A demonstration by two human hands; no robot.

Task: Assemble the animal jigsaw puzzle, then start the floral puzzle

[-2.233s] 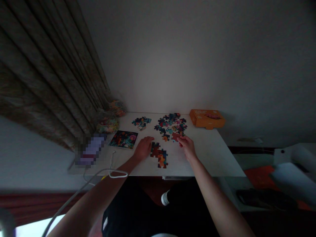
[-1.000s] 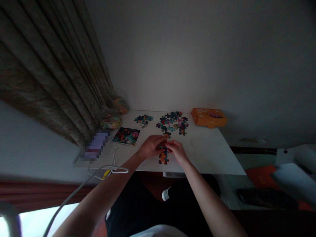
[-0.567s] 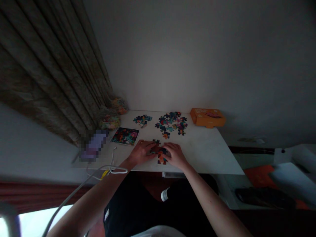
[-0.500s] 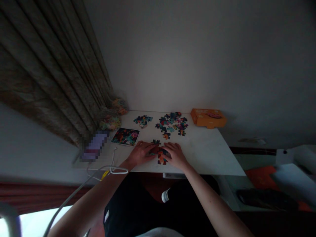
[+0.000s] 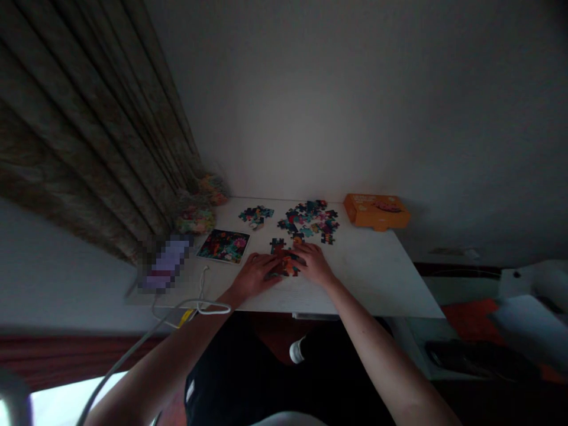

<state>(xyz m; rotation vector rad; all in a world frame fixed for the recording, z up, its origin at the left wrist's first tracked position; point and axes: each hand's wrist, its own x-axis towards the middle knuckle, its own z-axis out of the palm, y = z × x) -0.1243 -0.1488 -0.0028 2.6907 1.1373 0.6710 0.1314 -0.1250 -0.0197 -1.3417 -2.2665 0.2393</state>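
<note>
Several joined jigsaw pieces (image 5: 290, 266) in orange, red and dark colours lie on the white table between my two hands. My left hand (image 5: 257, 276) rests on their left side, its fingers stretched out flat over part of them. From the right, my right hand (image 5: 314, 264) touches the same pieces with its fingers extended and slightly bent. A piece with an orange patch (image 5: 298, 239) lies just beyond my right fingertips. The parts of the joined pieces beneath my fingers are hidden.
Loose jigsaw pieces (image 5: 308, 219) are heaped toward the wall, with a smaller group (image 5: 256, 216) to the left. A picture card (image 5: 223, 246) lies left, near a blurred-out phone-like object (image 5: 167, 262) and a white cable (image 5: 213, 306). An orange box (image 5: 377, 212) stands at the back right.
Both hands have slid the joined pieces a little away from me, toward the heap. The pieces now sit close to the piece with the orange patch.
</note>
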